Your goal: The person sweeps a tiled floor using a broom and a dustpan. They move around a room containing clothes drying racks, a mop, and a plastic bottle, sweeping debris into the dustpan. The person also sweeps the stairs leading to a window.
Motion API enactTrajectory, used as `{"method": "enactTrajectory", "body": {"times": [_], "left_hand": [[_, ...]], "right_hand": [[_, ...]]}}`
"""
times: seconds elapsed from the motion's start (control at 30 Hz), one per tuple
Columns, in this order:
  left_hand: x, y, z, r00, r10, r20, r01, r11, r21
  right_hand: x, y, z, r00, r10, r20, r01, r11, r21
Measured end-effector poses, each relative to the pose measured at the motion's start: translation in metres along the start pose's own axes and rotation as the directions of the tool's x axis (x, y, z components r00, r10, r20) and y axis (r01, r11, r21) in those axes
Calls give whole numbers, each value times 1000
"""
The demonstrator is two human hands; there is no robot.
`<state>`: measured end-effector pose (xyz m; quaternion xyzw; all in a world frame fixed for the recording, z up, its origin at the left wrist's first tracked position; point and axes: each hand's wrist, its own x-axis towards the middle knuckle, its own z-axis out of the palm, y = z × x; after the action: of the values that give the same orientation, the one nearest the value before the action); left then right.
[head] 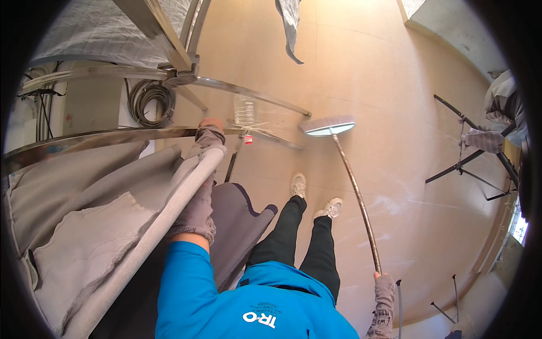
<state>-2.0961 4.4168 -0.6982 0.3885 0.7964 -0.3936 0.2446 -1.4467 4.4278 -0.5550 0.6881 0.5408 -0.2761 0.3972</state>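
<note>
My right hand (378, 275) grips the upper end of the broom handle (355, 182), at the lower right. The handle slants away to the broom head (328, 126), which has a pale blue base and greyish bristles resting on the floor (381, 152). My left hand (211, 123) reaches over a metal rail (127, 134) of a frame at the left. Its fingers are hidden, so I cannot tell whether it holds the rail. Just beyond, a clear plastic bottle (245, 111) with a red cap (248, 140) is tied to the frame with string.
Under my left arm lie a pale fabric roll (169, 212) and draped grey cloth (237, 203). A cable coil (148, 104) hangs behind the metal frame post (159, 36). Grey cloth (289, 25) trails down ahead. At right stands a black metal stand (461, 163) with cloth on it.
</note>
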Motion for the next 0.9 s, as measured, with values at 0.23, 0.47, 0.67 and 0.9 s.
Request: {"method": "enactTrajectory", "body": {"times": [0.23,0.47,0.67,0.9], "left_hand": [[12,-39,30,993,-93,70,92,995,24],[13,-41,23,993,-104,48,104,994,-10],[4,-44,10,973,-223,59,222,975,19],[4,-37,2,946,-324,21,324,946,-16]], "right_hand": [[14,-7,-14,991,-108,80,96,985,142],[46,13,-13,982,-70,176,66,997,28],[64,19,-59,954,-98,282,103,995,-2],[108,27,-61,914,-128,385,70,984,161]]}}
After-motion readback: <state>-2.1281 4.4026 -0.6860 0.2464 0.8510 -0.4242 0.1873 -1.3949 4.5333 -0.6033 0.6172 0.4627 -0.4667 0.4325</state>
